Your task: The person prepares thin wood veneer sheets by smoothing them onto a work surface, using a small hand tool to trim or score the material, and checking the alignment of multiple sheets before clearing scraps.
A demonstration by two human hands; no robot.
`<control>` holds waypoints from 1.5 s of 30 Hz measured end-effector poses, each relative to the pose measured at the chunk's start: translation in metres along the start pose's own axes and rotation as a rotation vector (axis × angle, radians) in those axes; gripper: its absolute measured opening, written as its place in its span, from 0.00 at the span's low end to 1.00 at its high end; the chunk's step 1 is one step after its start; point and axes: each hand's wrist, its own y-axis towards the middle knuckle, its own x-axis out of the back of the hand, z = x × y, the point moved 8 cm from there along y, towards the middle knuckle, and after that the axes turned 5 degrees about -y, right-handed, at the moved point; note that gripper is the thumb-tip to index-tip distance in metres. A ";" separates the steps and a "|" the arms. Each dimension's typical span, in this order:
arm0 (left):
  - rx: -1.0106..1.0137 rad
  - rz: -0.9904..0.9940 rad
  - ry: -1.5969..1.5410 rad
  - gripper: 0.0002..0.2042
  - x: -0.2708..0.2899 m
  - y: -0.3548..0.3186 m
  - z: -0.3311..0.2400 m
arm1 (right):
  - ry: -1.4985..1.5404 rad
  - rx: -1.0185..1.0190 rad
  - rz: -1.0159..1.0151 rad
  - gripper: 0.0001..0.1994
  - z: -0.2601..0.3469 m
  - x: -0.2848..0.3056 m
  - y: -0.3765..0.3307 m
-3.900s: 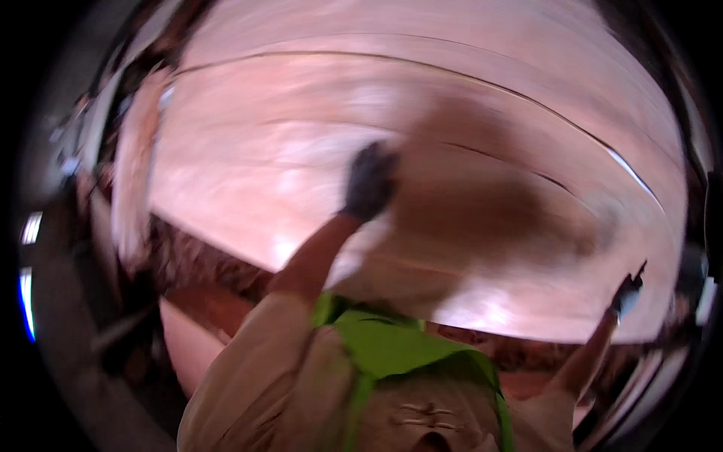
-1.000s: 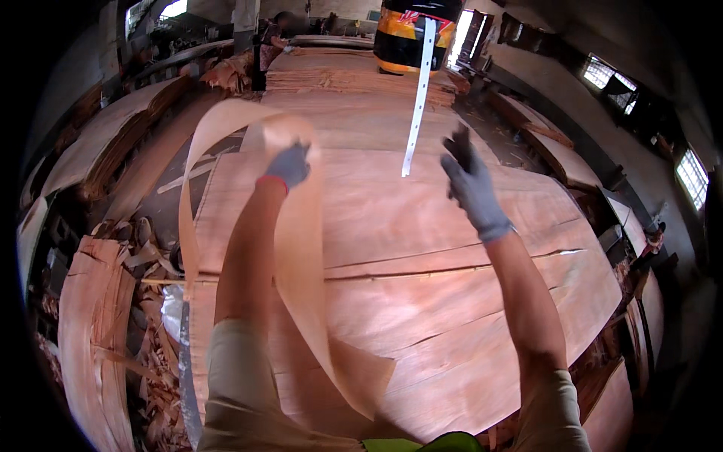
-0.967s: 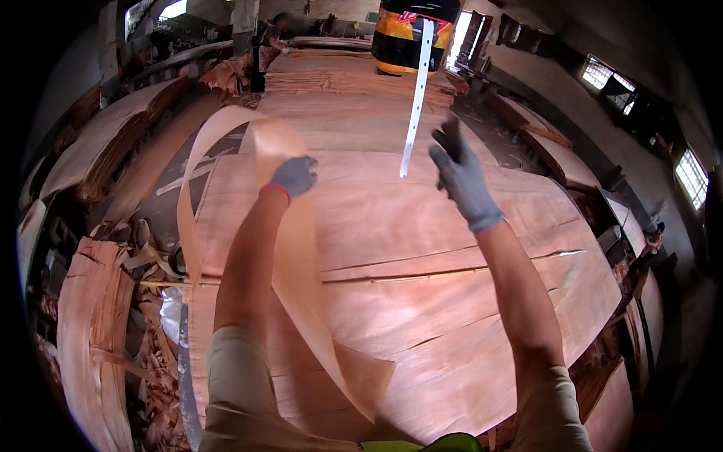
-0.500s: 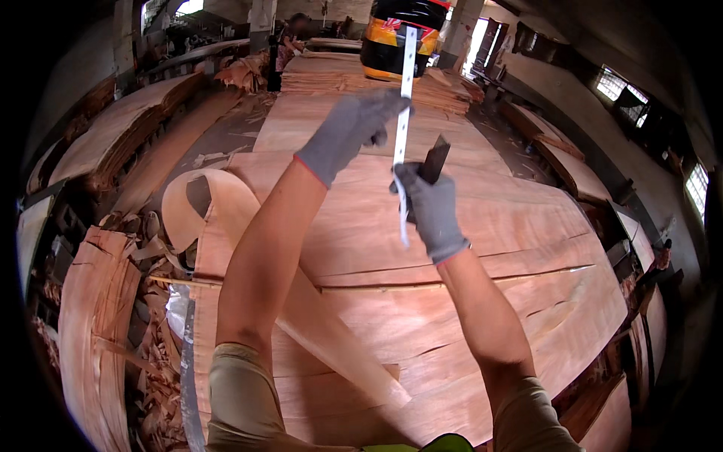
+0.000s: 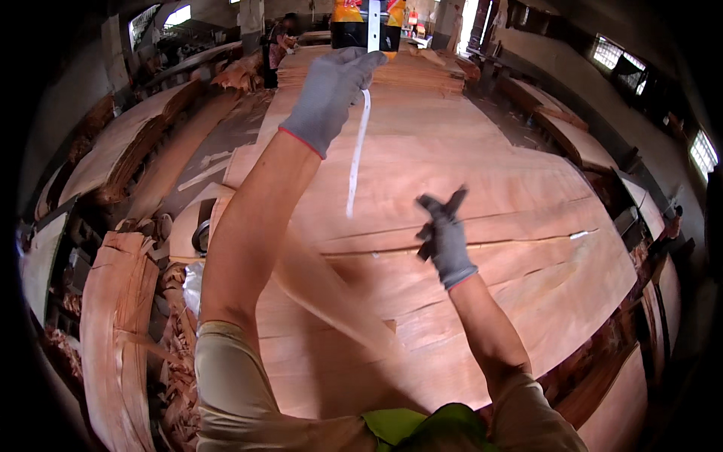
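High in the middle, my gloved left hand [image 5: 327, 96] pinches a white strip of tape with evenly spaced dark marks [image 5: 357, 162]. One end of the strip runs up over a black, yellow and red wrapped bundle [image 5: 367, 36], and its loose end hangs below my fingers. My right hand [image 5: 449, 245], gloved in the same grey, is lower and apart from the strip. A short dark blade [image 5: 456, 198] appears to stick up from its grip, though blur softens its outline. Below both hands lies a broad pinkish-brown wood veneer sheet [image 5: 527, 301], with a thin stick [image 5: 520, 241] across it.
A curled veneer strip [image 5: 324, 290] slants across the near left of the sheet. Veneer stacks stand on the left [image 5: 113, 331] and far left [image 5: 135, 139], with scraps [image 5: 181, 377] between. A person [image 5: 279, 49] is at the back left, beside another veneer stack [image 5: 429, 71].
My left hand has gone up and slightly left with the strip. My right hand has let go of the strip and dropped lower. The wrapped bundle appears higher in view.
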 end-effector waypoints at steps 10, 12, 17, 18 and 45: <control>0.177 -0.029 -0.317 0.11 -0.122 -0.189 0.003 | -0.280 0.593 -0.004 0.15 0.093 0.010 -0.131; 0.201 -0.086 -0.326 0.11 -0.138 -0.218 0.005 | -0.331 0.558 0.018 0.12 0.072 0.029 -0.150; 0.302 -0.136 -0.278 0.12 -0.149 -0.272 0.032 | -0.226 0.204 0.084 0.11 0.013 0.080 -0.191; 0.330 -0.135 -0.211 0.12 -0.153 -0.278 0.034 | -0.231 0.172 0.047 0.14 0.010 0.090 -0.197; 0.690 -0.031 0.823 0.14 0.013 -0.724 0.158 | -0.628 -0.545 0.730 0.04 -0.095 0.184 -0.381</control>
